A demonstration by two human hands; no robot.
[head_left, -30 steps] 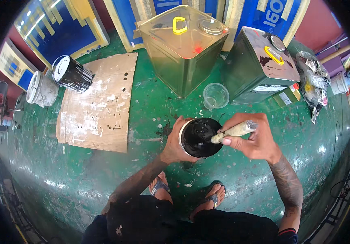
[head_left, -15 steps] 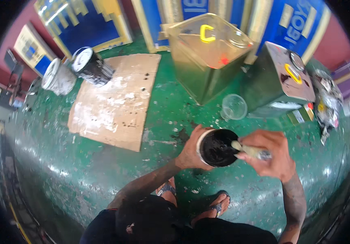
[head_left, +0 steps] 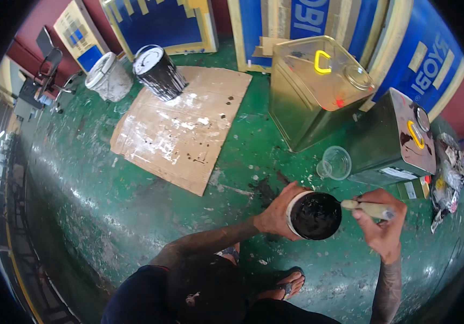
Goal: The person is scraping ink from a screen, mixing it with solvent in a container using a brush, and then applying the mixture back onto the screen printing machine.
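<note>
My left hand (head_left: 280, 215) is wrapped round the side of a small white-rimmed tub (head_left: 291, 211) with thick, glossy black paint-like stuff inside. My right hand (head_left: 383, 232) grips a tool with a pale handle (head_left: 369, 209), held nearly level at the tub's right rim. The handle's narrow end meets that rim; its working end is dark or hidden, so I cannot tell the kind. Just beyond the tub, a clear plastic cup (head_left: 335, 163) stands on the green floor, beside a dark metal can (head_left: 377, 140) with a yellow handle.
A large gold metal can (head_left: 307, 119) stands farther back. Stained cardboard (head_left: 189, 135) lies at left under a black-streaked bucket (head_left: 162, 75), with a white bucket (head_left: 110, 81) beside it. Blue framed panels (head_left: 162, 27) lean on the wall. A crumpled plastic bag (head_left: 448, 173) lies at far right.
The view has swung, shifting the surroundings right and the tub down in the picture. The tool has drawn outward from over the tub's opening to its right rim. Both hands keep their hold.
</note>
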